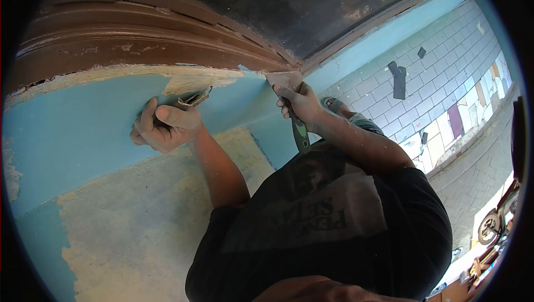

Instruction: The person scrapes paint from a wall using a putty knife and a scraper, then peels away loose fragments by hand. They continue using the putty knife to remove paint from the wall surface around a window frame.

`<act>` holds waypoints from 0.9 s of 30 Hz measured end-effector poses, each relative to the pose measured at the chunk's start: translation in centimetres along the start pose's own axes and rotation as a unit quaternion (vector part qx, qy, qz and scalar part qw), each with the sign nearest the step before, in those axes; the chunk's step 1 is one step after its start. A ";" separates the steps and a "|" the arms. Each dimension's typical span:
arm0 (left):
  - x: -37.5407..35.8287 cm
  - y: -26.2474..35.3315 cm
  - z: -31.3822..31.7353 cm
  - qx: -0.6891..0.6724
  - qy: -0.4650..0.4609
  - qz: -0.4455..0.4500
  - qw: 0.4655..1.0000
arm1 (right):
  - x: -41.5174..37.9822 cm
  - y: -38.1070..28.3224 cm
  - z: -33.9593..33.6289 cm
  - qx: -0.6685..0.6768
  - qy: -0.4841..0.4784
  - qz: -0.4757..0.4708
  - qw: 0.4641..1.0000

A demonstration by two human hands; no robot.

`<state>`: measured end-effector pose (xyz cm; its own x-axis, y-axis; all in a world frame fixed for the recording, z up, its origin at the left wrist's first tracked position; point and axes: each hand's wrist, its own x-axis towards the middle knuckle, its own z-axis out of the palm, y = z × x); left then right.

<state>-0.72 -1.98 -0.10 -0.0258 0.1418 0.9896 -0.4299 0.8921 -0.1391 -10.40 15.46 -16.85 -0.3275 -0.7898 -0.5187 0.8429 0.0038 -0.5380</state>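
My right hand (300,104) grips a putty knife (301,135) by its black and green handle. Its wide blade lies at the wall's top edge, under the corner of the brown frame (161,52). To the left, my left hand (167,124) is closed, palm up, beside the blue wall (72,113). A thin dark piece with pale, crusted edges (194,99) sticks out behind its thumb; the rest of that piece is hidden. Cream filler (189,82) runs along the wall's top edge.
Below the left arm is a large patchy cream area (139,218). A dark glass pane (239,1) is above. On the right, dark scraps (399,82) lie on grey paving (367,88), near a sandalled foot (335,105). A wheel (489,227) shows at the far right.
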 end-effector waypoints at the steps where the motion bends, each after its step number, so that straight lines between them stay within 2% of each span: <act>1: 0.0 0.0 0.1 -0.001 0.001 0.002 1.000 | -0.7 -0.6 0.7 0.012 -0.002 -0.004 1.000; 6: 0.0 0.0 -0.1 0.005 -0.004 -0.005 1.000 | -1.3 -0.6 1.0 0.003 0.004 -0.015 1.000; 9: 0.0 0.0 0.0 0.001 -0.001 0.004 1.000 | -0.9 -0.9 1.1 0.030 -0.001 0.015 0.999; 11: 0.0 0.0 -0.1 0.000 -0.006 0.000 1.000 | -1.9 -1.3 1.9 0.020 -0.026 -0.012 0.999; 21: 0.0 0.0 -0.1 0.009 -0.006 -0.005 1.000 | -0.5 -0.6 0.7 -0.008 -0.008 -0.026 1.000; 24: 0.1 0.1 0.0 0.006 0.002 -0.005 1.000 | -1.2 -0.7 1.0 0.014 0.000 0.002 1.000; 27: -0.1 0.1 0.0 0.006 0.001 -0.012 1.000 | -1.7 -1.0 1.2 -0.008 -0.032 -0.023 0.999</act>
<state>-0.71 -1.90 -0.23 -0.0133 0.1211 0.9926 -0.4415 0.8899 -0.1145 -10.20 16.09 -14.66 -0.3366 -0.8270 -0.4502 0.8211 -0.0237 -0.5703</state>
